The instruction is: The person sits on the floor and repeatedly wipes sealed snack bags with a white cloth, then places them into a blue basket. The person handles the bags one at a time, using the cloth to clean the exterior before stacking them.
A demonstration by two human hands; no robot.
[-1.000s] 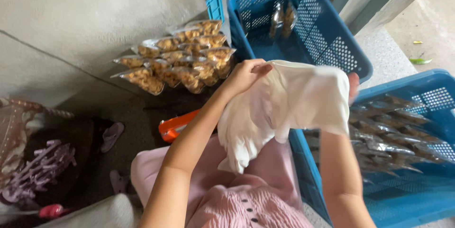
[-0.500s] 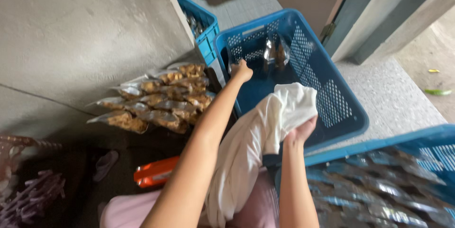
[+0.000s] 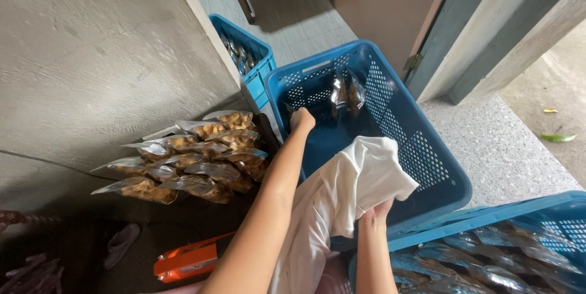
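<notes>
Concrete floor — left hand (image 3: 301, 119) reaches into blue crate (image 3: 427, 159), grip unclear; right hand (image 3: 373, 213) clutches white cloth (image 3: 348, 187).

White cloth (image 3: 342, 190), blue perforated crate (image 3: 427, 166), orange tool (image 3: 186, 260), grey speckled floor (image 3: 506, 153).

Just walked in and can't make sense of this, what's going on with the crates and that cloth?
A person is bent over a large blue perforated plastic crate. Their left hand reaches down to its near inner wall, while the right hand grips a white fabric cloth draped over the crate's edge. Two clear sealed packets lean against the crate's far wall. A stack of clear snack-filled bags lies beside the wall, and another blue crate of packets sits at the lower right.
</notes>
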